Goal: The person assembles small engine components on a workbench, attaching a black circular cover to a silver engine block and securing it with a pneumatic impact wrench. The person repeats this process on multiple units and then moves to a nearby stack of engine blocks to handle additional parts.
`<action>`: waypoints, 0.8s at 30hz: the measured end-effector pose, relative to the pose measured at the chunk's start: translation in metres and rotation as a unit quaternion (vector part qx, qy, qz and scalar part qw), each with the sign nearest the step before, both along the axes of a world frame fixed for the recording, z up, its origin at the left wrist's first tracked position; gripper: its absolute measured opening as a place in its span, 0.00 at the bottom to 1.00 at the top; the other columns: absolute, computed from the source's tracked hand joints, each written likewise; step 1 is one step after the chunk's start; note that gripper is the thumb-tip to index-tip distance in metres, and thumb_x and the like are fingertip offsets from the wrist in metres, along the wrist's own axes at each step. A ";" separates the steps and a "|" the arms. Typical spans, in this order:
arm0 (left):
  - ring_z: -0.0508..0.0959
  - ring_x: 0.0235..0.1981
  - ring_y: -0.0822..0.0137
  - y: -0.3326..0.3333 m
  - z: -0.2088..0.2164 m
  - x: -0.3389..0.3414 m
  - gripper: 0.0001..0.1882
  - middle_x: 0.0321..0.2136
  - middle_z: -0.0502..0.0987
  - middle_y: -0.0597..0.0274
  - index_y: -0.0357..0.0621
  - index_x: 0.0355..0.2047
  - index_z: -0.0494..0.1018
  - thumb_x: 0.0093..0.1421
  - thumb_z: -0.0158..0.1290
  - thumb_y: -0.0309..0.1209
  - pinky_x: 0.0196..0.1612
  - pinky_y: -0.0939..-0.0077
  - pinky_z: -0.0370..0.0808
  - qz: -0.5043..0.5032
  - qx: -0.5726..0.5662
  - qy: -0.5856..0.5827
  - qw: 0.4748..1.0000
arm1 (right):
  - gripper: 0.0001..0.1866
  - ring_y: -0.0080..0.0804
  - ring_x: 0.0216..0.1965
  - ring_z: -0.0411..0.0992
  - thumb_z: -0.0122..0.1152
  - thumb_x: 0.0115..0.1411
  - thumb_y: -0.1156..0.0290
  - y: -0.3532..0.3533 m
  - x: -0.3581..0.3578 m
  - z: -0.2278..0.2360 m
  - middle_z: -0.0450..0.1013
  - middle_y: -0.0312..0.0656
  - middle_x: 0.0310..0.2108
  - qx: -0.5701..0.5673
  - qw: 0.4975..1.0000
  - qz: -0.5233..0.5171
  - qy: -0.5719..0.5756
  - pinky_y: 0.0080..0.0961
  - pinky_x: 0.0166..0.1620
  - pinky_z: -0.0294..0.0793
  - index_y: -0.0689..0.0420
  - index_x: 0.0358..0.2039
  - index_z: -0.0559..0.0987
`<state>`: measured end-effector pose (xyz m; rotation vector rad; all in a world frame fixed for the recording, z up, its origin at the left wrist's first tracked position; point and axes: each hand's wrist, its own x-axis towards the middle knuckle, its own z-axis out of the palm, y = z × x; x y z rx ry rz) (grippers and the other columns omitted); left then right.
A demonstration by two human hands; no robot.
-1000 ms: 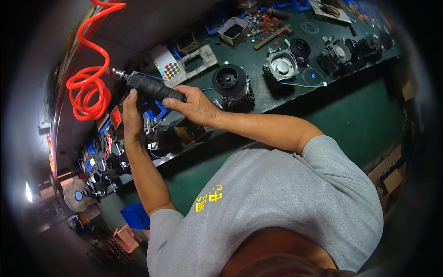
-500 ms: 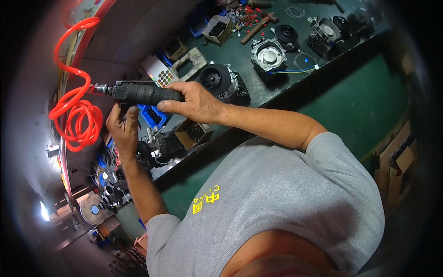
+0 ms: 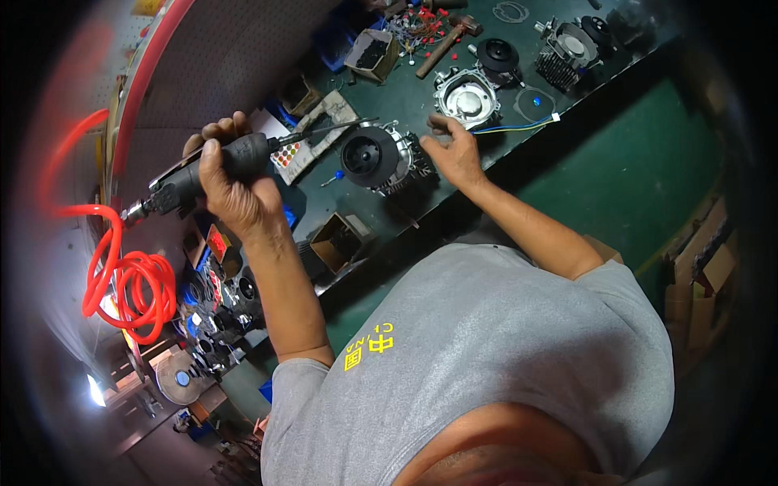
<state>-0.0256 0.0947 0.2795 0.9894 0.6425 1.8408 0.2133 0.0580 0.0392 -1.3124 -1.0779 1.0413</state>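
My left hand (image 3: 239, 190) is wrapped round a black air screwdriver (image 3: 243, 158), which is tilted with its long thin bit (image 3: 332, 130) pointing right over the bench. Just below and right of the bit's tip is a heater-like unit with a black fan wheel (image 3: 369, 155) and a finned metal body (image 3: 409, 162). My right hand (image 3: 458, 154) is open at the right side of that unit, thumb and fingers apart; whether it touches the unit I cannot tell. Beyond it lies an open silver metal housing (image 3: 466, 97) with a blue-and-yellow cable (image 3: 515, 126).
A coiled red air hose (image 3: 146, 283) hangs at the left. On the dark green bench (image 3: 442, 190) are a hammer (image 3: 442, 53), a cardboard box of small black parts (image 3: 373, 55), a grey frame-like block (image 3: 324, 121) and another finned unit (image 3: 567, 53). Cardboard (image 3: 701, 279) stands at the right.
The air screwdriver has passed from my right hand to my left, its bit now pointing right. My right hand has let go and moved right to the fan unit.
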 end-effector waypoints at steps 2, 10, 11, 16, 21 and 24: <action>0.81 0.44 0.59 0.018 -0.012 0.008 0.14 0.40 0.80 0.55 0.41 0.47 0.73 0.61 0.57 0.18 0.59 0.52 0.78 0.034 -0.008 0.047 0.998 | 0.33 0.43 0.57 0.75 0.72 0.58 0.63 0.000 -0.010 -0.024 0.76 0.54 0.56 -0.019 1.000 0.008 -0.022 0.36 0.58 0.76 0.66 0.60 0.74; 0.80 0.39 0.62 0.050 -0.068 0.030 0.14 0.36 0.79 0.56 0.39 0.46 0.72 0.60 0.59 0.19 0.54 0.57 0.80 0.056 -0.064 0.085 0.993 | 0.33 0.55 0.61 0.69 0.70 0.54 0.66 0.014 -0.041 -0.030 0.74 0.54 0.58 -0.002 0.996 0.037 -0.079 0.42 0.65 0.66 0.60 0.61 0.75; 0.80 0.39 0.62 0.052 -0.072 0.031 0.14 0.36 0.79 0.56 0.39 0.46 0.72 0.60 0.59 0.19 0.54 0.57 0.80 0.061 -0.069 0.088 0.992 | 0.32 0.53 0.61 0.70 0.70 0.55 0.67 0.014 -0.041 -0.032 0.74 0.54 0.58 0.000 0.995 0.048 -0.082 0.41 0.65 0.68 0.60 0.61 0.76; 0.80 0.38 0.62 0.054 -0.083 0.031 0.14 0.36 0.78 0.56 0.39 0.46 0.72 0.60 0.58 0.18 0.53 0.57 0.80 0.074 -0.083 0.101 0.989 | 0.27 0.50 0.60 0.73 0.68 0.59 0.71 0.013 -0.040 -0.036 0.76 0.54 0.57 0.018 0.995 0.072 -0.067 0.38 0.64 0.70 0.61 0.59 0.78; 0.79 0.38 0.63 0.056 -0.087 0.029 0.14 0.35 0.77 0.57 0.40 0.46 0.71 0.60 0.58 0.18 0.52 0.57 0.80 0.075 -0.086 0.093 0.989 | 0.26 0.50 0.60 0.74 0.67 0.60 0.73 0.013 -0.040 -0.037 0.76 0.55 0.57 0.020 0.995 0.074 -0.057 0.37 0.64 0.70 0.62 0.59 0.78; 0.79 0.38 0.63 0.056 -0.089 0.027 0.14 0.35 0.77 0.57 0.40 0.46 0.71 0.61 0.57 0.18 0.52 0.57 0.80 0.077 -0.089 0.088 0.989 | 0.25 0.50 0.60 0.73 0.66 0.61 0.73 0.013 -0.041 -0.038 0.76 0.55 0.58 0.023 0.995 0.073 -0.067 0.37 0.65 0.70 0.62 0.60 0.77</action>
